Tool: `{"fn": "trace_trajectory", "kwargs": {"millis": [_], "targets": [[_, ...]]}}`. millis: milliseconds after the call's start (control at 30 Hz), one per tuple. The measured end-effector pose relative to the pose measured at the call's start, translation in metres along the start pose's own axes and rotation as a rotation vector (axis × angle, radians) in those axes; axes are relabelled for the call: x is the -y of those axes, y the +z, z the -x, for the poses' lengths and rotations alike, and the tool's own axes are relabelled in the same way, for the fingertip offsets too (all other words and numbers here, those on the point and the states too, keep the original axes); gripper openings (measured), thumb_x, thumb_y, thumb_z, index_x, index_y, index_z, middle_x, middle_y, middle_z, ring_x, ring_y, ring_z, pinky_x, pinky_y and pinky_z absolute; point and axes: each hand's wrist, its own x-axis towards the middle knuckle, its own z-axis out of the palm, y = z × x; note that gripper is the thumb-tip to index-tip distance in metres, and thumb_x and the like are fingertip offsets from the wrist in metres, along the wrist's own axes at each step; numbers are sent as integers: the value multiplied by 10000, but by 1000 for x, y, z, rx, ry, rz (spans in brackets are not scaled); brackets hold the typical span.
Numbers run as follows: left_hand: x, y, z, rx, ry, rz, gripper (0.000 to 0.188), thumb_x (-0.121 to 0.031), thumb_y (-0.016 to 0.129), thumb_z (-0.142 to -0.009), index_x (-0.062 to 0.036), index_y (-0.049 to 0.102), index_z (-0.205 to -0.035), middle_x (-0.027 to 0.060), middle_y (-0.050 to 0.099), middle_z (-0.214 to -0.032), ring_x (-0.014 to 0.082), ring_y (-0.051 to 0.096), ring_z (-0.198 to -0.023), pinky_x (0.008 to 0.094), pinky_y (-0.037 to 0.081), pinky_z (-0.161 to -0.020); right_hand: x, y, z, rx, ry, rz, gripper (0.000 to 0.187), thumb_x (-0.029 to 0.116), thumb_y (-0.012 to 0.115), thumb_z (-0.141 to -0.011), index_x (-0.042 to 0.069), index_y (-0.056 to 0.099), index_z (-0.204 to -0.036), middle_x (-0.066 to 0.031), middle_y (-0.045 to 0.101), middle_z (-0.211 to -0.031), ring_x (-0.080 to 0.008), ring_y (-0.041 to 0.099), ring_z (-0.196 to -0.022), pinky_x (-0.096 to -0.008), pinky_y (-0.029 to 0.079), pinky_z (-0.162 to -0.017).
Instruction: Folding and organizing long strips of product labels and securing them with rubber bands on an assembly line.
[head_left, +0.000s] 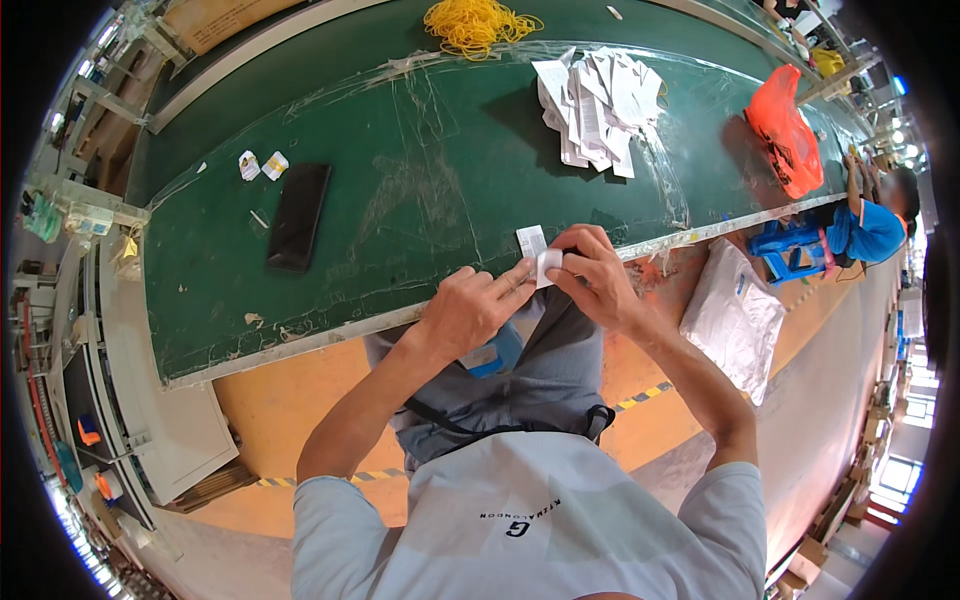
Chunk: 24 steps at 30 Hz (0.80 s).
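A small white printed paper leaflet (pixel 531 240) is held at the near edge of the green worktable, partly folded or curled over. My left hand (pixel 470 308) pinches its left side, fingertips pressed on the paper. On the other side, my right hand (pixel 598 278) grips the curled part between thumb and fingers. The fingers hide some of the paper. Farther back and to the right lies a loose heap of similar white leaflets (pixel 600 110). A tangled pile of yellow rubber bands (pixel 476 27) sits at the back.
On the table's (pixel 400 190) left lie a dark phone (pixel 299 218) and two small white-and-yellow bundles (pixel 262 166). An orange-red plastic bag (pixel 784 132) stands right. Beyond the edge are a white wrapped package (pixel 735 318), a blue stool (pixel 790 250) and a co-worker in blue (pixel 866 232).
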Motion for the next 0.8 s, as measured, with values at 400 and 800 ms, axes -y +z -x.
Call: {"fn": "trace_trajectory", "kwargs": {"millis": [400,800], "targets": [[2,2,-1,-42,-31,56,274,-107,626,-856,-54,698,-1115,74,718,-1230,139,600,-622,306,469,-597,10,25,-11,-223,235,186,228,140,800,-787,17,630,-697,-163,604,-1185,-375,541,-1145,-452,463,-921],[3,2,-1,-82,-50,70,264,-66,652,-792,-109,726,-1042,20,724,-1197,135,627,-656,300,474,-616,17,27,-14,-260,293,190,256,129,823,-753,16,617,-653,-141,613,-1183,-349,553,-1143,-435,466,-920]]}}
